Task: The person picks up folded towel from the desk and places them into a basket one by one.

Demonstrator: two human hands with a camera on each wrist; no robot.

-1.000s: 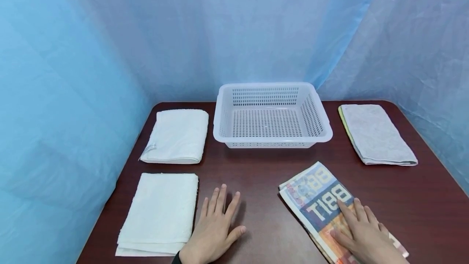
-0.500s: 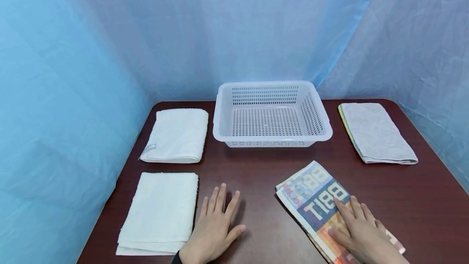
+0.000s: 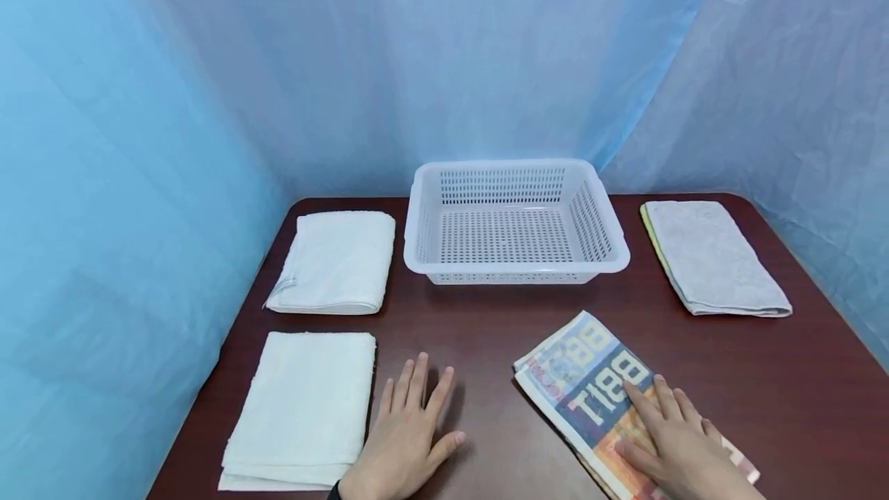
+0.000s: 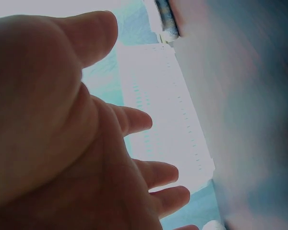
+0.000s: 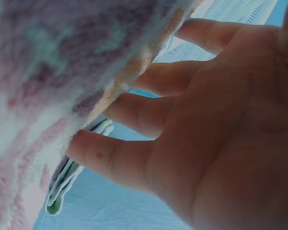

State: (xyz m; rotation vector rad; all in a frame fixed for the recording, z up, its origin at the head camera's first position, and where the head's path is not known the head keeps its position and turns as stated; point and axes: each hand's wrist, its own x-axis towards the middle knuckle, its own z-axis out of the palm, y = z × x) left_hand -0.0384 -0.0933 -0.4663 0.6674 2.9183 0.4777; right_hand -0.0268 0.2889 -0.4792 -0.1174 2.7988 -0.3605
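Note:
A folded towel (image 3: 590,400) with coloured bands and large printed letters lies at a slant on the right half of the table. My right hand (image 3: 674,438) rests flat on its near part, fingers straight; in the right wrist view the fingertips (image 5: 81,143) touch the towel's fabric (image 5: 53,86). Over the middle of the table my left hand (image 3: 406,434) is spread, palm down, holding nothing. Just left of it lies a folded white towel (image 3: 302,400), its near corner beside my wrist.
A white plastic basket (image 3: 517,267) with slotted walls stands at the back centre. Another folded white towel (image 3: 340,261) lies at the back left, and a folded grey towel (image 3: 718,257) with a yellow-green edge at the back right. Blue curtains (image 3: 486,52) surround the dark table (image 3: 451,322).
The printed towel has slid a little to the left under my right hand, which moved with it. My left hand has stayed in place.

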